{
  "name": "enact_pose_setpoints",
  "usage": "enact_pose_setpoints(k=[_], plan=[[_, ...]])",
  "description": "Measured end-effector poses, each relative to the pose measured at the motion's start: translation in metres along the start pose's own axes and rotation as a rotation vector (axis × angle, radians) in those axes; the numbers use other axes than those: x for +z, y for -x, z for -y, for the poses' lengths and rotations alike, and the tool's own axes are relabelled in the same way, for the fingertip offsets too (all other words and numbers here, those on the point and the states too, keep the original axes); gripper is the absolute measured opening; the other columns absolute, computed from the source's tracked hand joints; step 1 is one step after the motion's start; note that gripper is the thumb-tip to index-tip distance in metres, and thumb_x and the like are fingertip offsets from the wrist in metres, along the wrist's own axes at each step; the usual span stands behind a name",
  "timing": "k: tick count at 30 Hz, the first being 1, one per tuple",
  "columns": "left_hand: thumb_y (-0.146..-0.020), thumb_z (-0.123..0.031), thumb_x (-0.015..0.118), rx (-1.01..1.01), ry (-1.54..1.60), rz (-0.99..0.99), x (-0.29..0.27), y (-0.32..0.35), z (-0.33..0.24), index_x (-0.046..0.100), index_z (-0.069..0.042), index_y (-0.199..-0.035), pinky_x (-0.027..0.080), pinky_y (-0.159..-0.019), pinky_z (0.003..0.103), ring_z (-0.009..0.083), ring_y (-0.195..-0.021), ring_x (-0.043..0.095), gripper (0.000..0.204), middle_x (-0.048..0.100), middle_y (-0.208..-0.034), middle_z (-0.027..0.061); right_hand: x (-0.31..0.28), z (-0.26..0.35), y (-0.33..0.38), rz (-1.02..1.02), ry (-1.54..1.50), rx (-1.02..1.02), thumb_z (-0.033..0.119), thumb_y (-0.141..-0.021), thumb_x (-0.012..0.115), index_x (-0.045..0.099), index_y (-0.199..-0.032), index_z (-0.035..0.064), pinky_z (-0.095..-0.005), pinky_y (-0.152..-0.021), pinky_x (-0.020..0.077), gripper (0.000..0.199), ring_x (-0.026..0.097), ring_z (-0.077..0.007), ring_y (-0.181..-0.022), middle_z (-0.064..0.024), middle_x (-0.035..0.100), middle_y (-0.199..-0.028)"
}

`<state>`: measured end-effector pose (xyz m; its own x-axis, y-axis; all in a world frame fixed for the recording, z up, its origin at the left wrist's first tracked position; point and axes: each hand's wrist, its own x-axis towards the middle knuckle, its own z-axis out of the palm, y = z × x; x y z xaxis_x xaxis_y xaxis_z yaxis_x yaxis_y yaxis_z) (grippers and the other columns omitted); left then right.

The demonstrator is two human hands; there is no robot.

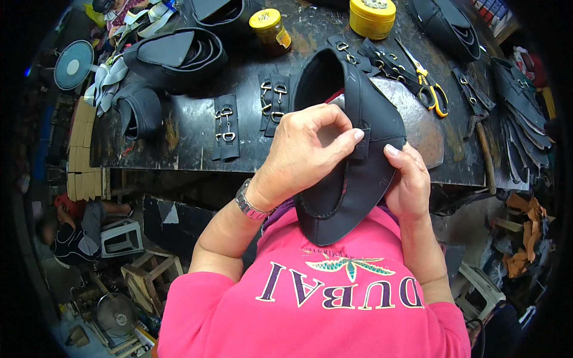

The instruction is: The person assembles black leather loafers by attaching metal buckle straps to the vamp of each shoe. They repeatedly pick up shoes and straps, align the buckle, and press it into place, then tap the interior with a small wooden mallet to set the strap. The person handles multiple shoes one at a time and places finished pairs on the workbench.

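At the left, a black upper [176, 58] and a strap piece [225, 129] with metal buckles lie on the dark table [179, 152]; two more buckled strap pieces [275, 104] lie just right of it. Next comes the left hand [310, 146], its thumb and forefinger bent toward each other against a small tab [361, 143]; I cannot tell whether they pinch it. Between the hands, in front of the table's near edge, is the shoe upper [373, 110]. Its long axis runs nearly straight away from the person: the narrower, seamed end points toward the shirt [310, 331], the wide opening toward the table. The right hand [410, 185] grasps its right edge, thumb on the outer face. Farther right are the scissors [425, 83], points away from the person, and a wooden handle [486, 156].
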<state>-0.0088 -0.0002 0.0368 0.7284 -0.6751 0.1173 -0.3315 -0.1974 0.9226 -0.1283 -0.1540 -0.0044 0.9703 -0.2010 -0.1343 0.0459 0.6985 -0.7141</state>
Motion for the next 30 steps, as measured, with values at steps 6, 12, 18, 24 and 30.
enact_pose_setpoints(k=[6, 12, 18, 24, 30], plan=[[-0.083, -0.016, 0.075, 0.015, -0.038, -0.031, 0.003, 0.001, -0.001, 0.067, 0.001, -0.079, 0.052, -0.059, 0.028, 0.0154, -0.063, 0.067, 0.019, 0.068, -0.072, 0.0098, 0.001, -0.003, 0.000, -0.015, -0.004, -0.011, 0.010, -0.095, 0.051, 0.055, -0.125, -0.0051, -0.0289, -0.091, 0.0504, 0.034, 0.064, -0.0160, -0.102, -0.0123, 0.065, -0.117], [-0.088, -0.012, 0.074, -0.005, 0.019, -0.040, 0.005, 0.000, -0.001, 0.064, -0.001, -0.078, 0.043, -0.054, 0.020, 0.0029, -0.062, 0.054, 0.017, 0.061, -0.068, -0.0014, 0.005, 0.000, 0.001, -0.019, -0.019, 0.009, 0.011, -0.095, 0.051, 0.055, -0.125, -0.0049, -0.0285, -0.091, 0.0504, 0.034, 0.065, -0.0163, -0.101, -0.0123, 0.065, -0.117], [-0.089, -0.015, 0.073, -0.160, 0.176, 0.069, -0.007, -0.003, -0.007, 0.064, -0.003, -0.078, 0.043, -0.054, 0.020, 0.0026, -0.062, 0.052, 0.019, 0.059, -0.069, -0.0037, 0.011, 0.008, 0.001, -0.004, -0.001, 0.021, 0.011, -0.095, 0.051, 0.057, -0.122, -0.0050, -0.0276, -0.087, 0.0508, 0.032, 0.065, -0.0157, -0.098, -0.0124, 0.066, -0.113], [-0.089, -0.019, 0.073, -0.213, 0.274, 0.140, -0.017, -0.007, -0.009, 0.064, -0.002, -0.080, 0.044, -0.056, 0.020, 0.0025, -0.064, 0.054, 0.021, 0.061, -0.070, -0.0031, 0.014, 0.012, -0.002, 0.039, 0.003, 0.031, 0.012, -0.094, 0.052, 0.058, -0.120, -0.0052, -0.0275, -0.086, 0.0507, 0.032, 0.065, -0.0155, -0.096, -0.0121, 0.067, -0.110], [-0.089, -0.021, 0.073, -0.210, 0.250, 0.152, -0.018, -0.009, -0.009, 0.063, -0.002, -0.080, 0.043, -0.056, 0.020, 0.0023, -0.064, 0.053, 0.023, 0.061, -0.070, -0.0033, 0.012, 0.009, -0.004, 0.023, -0.023, 0.042, 0.012, -0.094, 0.051, 0.058, -0.120, -0.0054, -0.0279, -0.086, 0.0506, 0.032, 0.065, -0.0160, -0.095, -0.0120, 0.067, -0.110]])
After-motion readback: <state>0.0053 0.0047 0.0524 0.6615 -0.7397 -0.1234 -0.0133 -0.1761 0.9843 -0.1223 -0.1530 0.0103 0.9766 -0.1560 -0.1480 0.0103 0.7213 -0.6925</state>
